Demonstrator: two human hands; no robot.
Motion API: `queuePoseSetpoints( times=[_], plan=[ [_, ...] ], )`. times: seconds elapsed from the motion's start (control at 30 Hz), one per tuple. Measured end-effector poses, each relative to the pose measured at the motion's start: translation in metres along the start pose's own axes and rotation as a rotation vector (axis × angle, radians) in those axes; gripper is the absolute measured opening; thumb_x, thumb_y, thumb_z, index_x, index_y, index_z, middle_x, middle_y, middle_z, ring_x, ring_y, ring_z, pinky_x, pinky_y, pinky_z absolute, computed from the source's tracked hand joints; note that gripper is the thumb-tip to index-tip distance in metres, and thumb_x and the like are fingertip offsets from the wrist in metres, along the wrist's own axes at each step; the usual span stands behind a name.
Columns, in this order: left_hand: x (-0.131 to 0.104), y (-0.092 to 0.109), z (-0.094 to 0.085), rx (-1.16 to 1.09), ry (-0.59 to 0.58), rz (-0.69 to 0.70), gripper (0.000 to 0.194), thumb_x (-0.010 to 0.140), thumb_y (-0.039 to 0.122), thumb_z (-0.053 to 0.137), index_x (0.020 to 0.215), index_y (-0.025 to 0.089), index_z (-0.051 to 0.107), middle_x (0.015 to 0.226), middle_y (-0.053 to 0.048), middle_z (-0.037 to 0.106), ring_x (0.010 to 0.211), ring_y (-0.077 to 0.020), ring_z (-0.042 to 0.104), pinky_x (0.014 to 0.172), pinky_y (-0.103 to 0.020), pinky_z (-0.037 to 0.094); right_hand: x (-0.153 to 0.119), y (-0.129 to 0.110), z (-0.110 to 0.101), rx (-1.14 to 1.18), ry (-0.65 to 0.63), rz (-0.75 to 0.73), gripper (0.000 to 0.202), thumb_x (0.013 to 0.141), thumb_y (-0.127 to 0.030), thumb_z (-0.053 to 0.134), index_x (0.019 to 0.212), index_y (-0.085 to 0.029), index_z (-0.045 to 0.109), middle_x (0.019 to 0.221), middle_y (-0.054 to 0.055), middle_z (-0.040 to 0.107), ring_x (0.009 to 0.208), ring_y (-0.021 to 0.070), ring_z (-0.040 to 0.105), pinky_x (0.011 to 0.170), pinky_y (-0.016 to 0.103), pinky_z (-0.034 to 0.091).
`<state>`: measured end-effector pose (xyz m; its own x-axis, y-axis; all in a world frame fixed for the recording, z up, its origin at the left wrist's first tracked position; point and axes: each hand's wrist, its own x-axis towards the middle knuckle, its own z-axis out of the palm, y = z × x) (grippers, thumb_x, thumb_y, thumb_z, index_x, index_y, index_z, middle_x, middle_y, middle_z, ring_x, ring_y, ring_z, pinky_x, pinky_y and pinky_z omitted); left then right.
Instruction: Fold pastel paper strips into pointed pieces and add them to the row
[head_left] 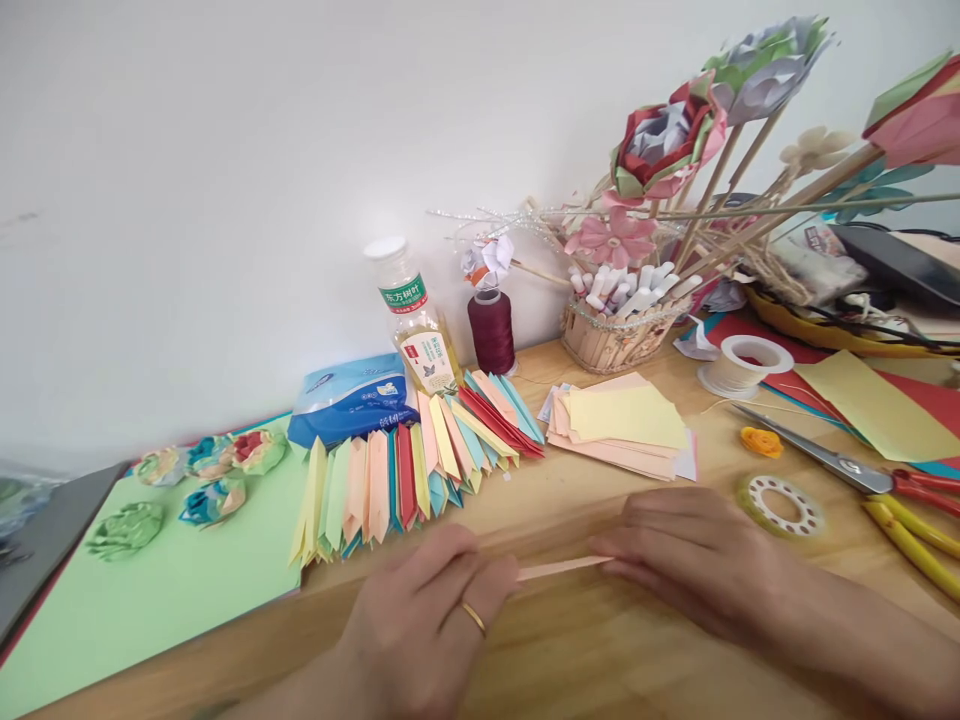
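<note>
Between my two hands stretches a narrow pale-pink strip of folded paper (564, 569), seen nearly edge-on just above the wooden table (570, 650). My left hand (431, 615), with a gold ring, pinches its left end. At the other end, the fingers of my right hand (682, 550) are closed on the paper. Beyond my left hand stands a row of folded paper strips (375, 480) in yellow, green, pink, red and blue. A stack of cut paper rectangles (626, 415), yellow on top, lies beyond my right hand.
Paper rosettes (127, 530) rest on green sheets (187, 600) at left. A tissue pack (349, 400), bottle (416, 320) and thread spool (492, 335) line the wall. Scissors (847, 465), yellow-handled pliers (907, 545), a tape roll (780, 505) and a flower basket (626, 335) are at right.
</note>
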<state>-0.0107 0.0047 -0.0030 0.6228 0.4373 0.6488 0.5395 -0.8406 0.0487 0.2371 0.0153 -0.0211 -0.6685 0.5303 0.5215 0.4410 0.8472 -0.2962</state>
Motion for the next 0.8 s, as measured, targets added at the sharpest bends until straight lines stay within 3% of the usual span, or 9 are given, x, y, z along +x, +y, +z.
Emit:
queuePoseSetpoints(
  times=[0.3,0.53,0.67,0.73,0.8],
  plan=[
    [0.013,-0.005,-0.016,-0.133,-0.078,-0.11,0.022,0.094,0.018,0.047,0.076,0.015,0.06,0.056,0.001,0.058,0.057,-0.0113,0.054,0.051,-0.017,0.043,0.006,0.002,-0.014,0.138,-0.023,0.067,0.016,0.095,-0.017,0.044,0.088,-0.017,0.058,0.064,0.001,0.058,0.058,0.0112,0.052,0.052,0.022,0.035],
    [0.02,-0.003,-0.025,-0.107,-0.034,-0.102,0.027,0.095,0.018,0.045,0.073,0.014,0.059,0.057,0.001,0.059,0.055,-0.0097,0.053,0.051,-0.017,0.042,0.008,0.006,-0.026,0.251,0.004,0.175,0.027,0.096,-0.026,0.043,0.077,-0.018,0.059,0.061,0.0,0.06,0.054,0.0101,0.056,0.051,0.02,0.04],
    [0.02,-0.015,-0.038,0.133,0.03,-0.145,0.024,0.094,0.017,0.05,0.072,0.015,0.059,0.059,0.002,0.06,0.054,-0.0086,0.053,0.05,-0.016,0.04,0.002,0.019,-0.036,0.198,0.24,0.511,0.034,0.092,-0.038,0.047,0.064,-0.022,0.057,0.057,0.0,0.06,0.052,0.0135,0.056,0.05,0.025,0.042],
    [0.018,-0.024,-0.038,0.353,0.167,-0.075,0.017,0.086,0.012,0.061,0.07,0.015,0.057,0.054,0.004,0.058,0.055,-0.0105,0.052,0.051,-0.019,0.039,0.002,0.021,-0.037,0.163,0.304,0.589,0.035,0.09,-0.042,0.048,0.062,-0.024,0.057,0.057,0.0,0.06,0.053,0.015,0.055,0.051,0.027,0.042],
    [0.015,-0.033,-0.032,0.536,0.166,-0.021,0.017,0.081,0.013,0.066,0.069,0.015,0.056,0.054,0.003,0.058,0.055,-0.0124,0.051,0.049,-0.021,0.036,0.002,0.021,-0.036,0.151,0.304,0.59,0.035,0.089,-0.043,0.05,0.06,-0.025,0.056,0.055,-0.001,0.059,0.051,0.0152,0.054,0.05,0.028,0.041]
  ],
)
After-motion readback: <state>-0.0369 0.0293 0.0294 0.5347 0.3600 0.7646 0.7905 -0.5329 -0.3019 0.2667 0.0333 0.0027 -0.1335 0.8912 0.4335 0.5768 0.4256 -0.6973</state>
